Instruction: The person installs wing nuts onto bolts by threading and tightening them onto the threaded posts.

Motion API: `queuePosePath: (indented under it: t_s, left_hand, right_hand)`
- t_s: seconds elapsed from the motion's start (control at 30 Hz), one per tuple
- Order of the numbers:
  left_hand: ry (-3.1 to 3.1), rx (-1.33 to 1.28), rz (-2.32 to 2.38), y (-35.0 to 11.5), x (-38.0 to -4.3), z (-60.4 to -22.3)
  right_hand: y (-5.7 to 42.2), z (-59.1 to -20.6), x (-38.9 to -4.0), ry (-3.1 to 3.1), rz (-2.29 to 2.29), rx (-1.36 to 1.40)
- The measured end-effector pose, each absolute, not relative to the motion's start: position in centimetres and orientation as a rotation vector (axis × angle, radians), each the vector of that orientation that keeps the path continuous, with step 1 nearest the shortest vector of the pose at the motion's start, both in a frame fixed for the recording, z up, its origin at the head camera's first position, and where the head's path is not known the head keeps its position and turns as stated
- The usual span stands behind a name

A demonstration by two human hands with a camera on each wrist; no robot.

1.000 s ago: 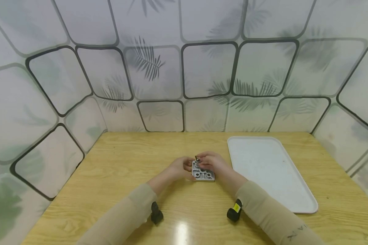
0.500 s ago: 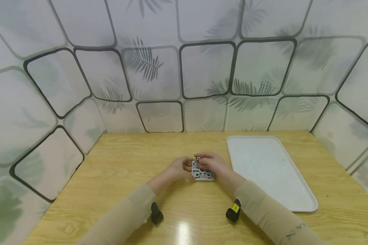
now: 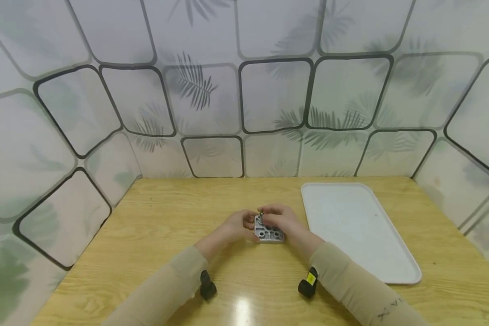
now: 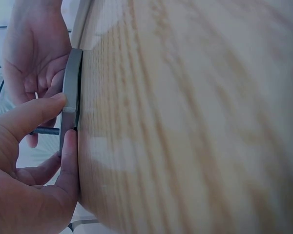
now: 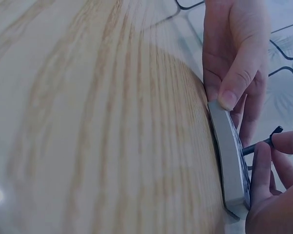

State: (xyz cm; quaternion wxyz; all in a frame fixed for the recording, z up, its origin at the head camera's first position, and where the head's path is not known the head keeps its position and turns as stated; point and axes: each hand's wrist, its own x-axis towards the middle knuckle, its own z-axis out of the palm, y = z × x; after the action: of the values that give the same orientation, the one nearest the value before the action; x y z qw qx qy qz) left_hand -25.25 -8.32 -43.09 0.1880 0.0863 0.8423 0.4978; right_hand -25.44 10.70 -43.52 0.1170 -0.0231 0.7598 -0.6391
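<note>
A square grey metal plate (image 3: 270,237) with ring-shaped holes lies on the table between both hands. My left hand (image 3: 237,225) grips its left side; in the left wrist view the thumb and fingers (image 4: 67,146) lie against the plate's edge. From the plate's far left corner rises a dark threaded bolt (image 5: 256,146), upright, with a wider piece at its top. My right hand (image 3: 283,219) reaches over the plate's right side and pinches the bolt near its top between thumb and fingers. Its fingers hide part of the plate. How deep the bolt sits is hidden.
A white rectangular tray (image 3: 360,231) rests on the wooden table (image 3: 167,208) to the right, close to my right forearm. Patterned curtain-like walls (image 3: 277,95) enclose the table at the back and sides. A small dark camera sits at each wrist.
The right hand's fingers have shifted slightly around the bolt's top. The left hand and the plate stay in place. The head view tilts a little.
</note>
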Motion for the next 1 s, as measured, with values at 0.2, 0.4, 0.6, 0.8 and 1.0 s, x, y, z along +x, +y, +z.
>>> queuePosePath:
  t_s: [0.2,0.4,0.6,0.8,1.0]
  left_hand:
    - [2.367,0.232,1.396,-8.3,-25.1,-43.0]
    - [2.364,0.235,1.393,-8.3,-25.1,-43.0]
    - [2.355,0.25,1.403,-8.4,-25.2,-43.1]
    - [2.352,0.264,1.406,-8.5,-25.3,-43.2]
    - [2.353,0.255,1.407,-8.4,-25.2,-43.3]
  right_hand:
    - [10.5,-43.5,-25.3,2.235,-1.88,-0.032]
    - [10.2,-43.3,-25.2,2.314,-1.826,0.036]
    - [10.1,-43.4,-25.2,2.329,-1.824,0.047]
    - [9.5,-43.6,-25.1,2.376,-1.839,0.073]
    - [9.4,-43.9,-25.3,2.445,-1.803,0.062]
